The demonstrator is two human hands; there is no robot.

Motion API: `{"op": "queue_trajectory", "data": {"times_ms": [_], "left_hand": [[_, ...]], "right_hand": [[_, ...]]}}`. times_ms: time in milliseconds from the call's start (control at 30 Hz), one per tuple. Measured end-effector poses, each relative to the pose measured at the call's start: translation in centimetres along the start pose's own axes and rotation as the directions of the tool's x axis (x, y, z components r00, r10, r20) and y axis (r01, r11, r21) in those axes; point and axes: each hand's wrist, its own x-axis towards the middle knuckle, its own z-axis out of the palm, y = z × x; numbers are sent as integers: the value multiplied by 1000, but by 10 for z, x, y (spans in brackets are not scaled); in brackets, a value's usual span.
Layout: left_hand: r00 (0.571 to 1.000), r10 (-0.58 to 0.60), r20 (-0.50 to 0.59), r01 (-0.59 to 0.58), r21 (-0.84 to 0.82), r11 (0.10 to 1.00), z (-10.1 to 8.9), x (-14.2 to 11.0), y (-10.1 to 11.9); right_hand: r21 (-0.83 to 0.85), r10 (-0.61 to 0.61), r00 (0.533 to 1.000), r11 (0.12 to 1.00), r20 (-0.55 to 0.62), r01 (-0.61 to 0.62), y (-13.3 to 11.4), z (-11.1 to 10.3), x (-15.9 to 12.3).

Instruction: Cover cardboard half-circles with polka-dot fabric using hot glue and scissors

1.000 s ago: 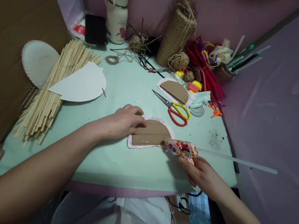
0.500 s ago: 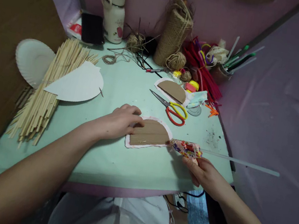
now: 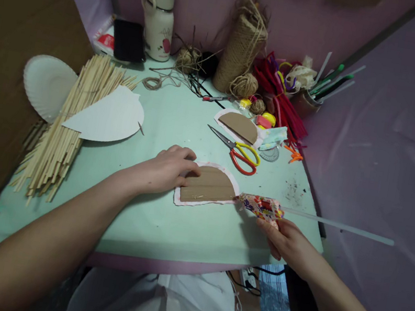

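Note:
My left hand (image 3: 169, 167) lies flat with its fingers pressed on the left end of a brown cardboard half-disc (image 3: 208, 185) that rests on a white scalloped piece on the pale green table (image 3: 164, 222). My right hand (image 3: 284, 240) grips a glue gun (image 3: 262, 207) wrapped in flowery tape. The gun's nozzle touches the right corner of the half-disc. A long clear glue stick (image 3: 339, 226) juts out of the gun's back to the right.
Red and yellow scissors (image 3: 242, 153) and a second cardboard half-disc (image 3: 239, 125) lie behind. Bamboo sticks (image 3: 65, 126), a white paper shape (image 3: 108, 116) and a paper plate (image 3: 46, 83) sit left. A bottle (image 3: 158, 9), twine spool (image 3: 244, 45) and pipe cleaners (image 3: 280, 99) line the back.
The glue gun and my right hand have drawn slightly to the right along the half-disc's lower edge. My left hand has stayed on the cardboard.

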Motion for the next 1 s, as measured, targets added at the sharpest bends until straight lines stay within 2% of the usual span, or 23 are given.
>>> {"op": "queue_trajectory", "data": {"times_ms": [167, 233, 333, 433, 667, 800, 1000], "left_hand": [[1000, 2, 6, -2, -8, 1000, 1, 0, -1], [1000, -4, 6, 4, -10, 1000, 1, 1, -1], [1000, -3, 8, 3, -8, 1000, 1, 1, -1], [1000, -6, 14, 6, -8, 1000, 0, 1, -1], [999, -20, 34, 20, -5, 1000, 0, 1, 0], [1000, -2, 16, 2, -2, 1000, 2, 1, -1], [1000, 5, 12, -5, -8, 1000, 3, -1, -1]], "right_hand": [[37, 11, 996, 999, -93, -8, 4, -6, -3], [80, -1, 996, 997, -92, 9, 1, -6, -4], [111, -39, 999, 993, -9, 40, -12, -2, -5], [72, -81, 994, 995, 72, 75, -31, 4, -5], [43, -185, 958, 983, 219, 180, -70, 29, 5], [5, -219, 942, 974, 253, 225, -79, 38, 10], [-43, -257, 940, 961, 224, 273, -82, 40, 10]]}}
